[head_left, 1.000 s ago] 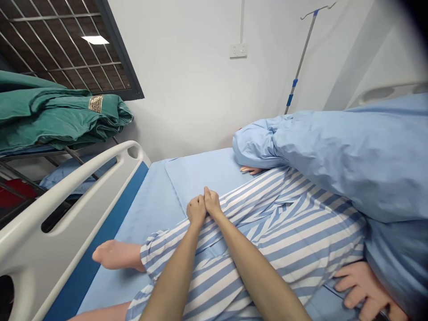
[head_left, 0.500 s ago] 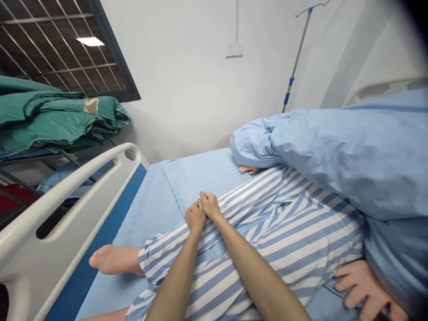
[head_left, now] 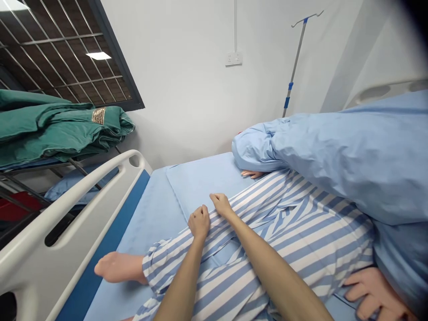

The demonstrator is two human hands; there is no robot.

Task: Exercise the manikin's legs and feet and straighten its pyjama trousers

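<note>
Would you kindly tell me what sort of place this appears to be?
Probably a hospital ward or a care training room, judging by the moulded bed end, the drip stand and the patient-style striped trousers.

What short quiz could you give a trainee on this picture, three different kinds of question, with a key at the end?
1. Multiple choice: what pattern do the trousers have? a) dots b) stripes c) checks
2. True or false: the camera wearer's left hand is nearer the bare foot than their right hand is.
3. Fill in the colour: the bundled cloth near the barred window is mostly ____.

Key: 1. b; 2. true; 3. green.
</note>
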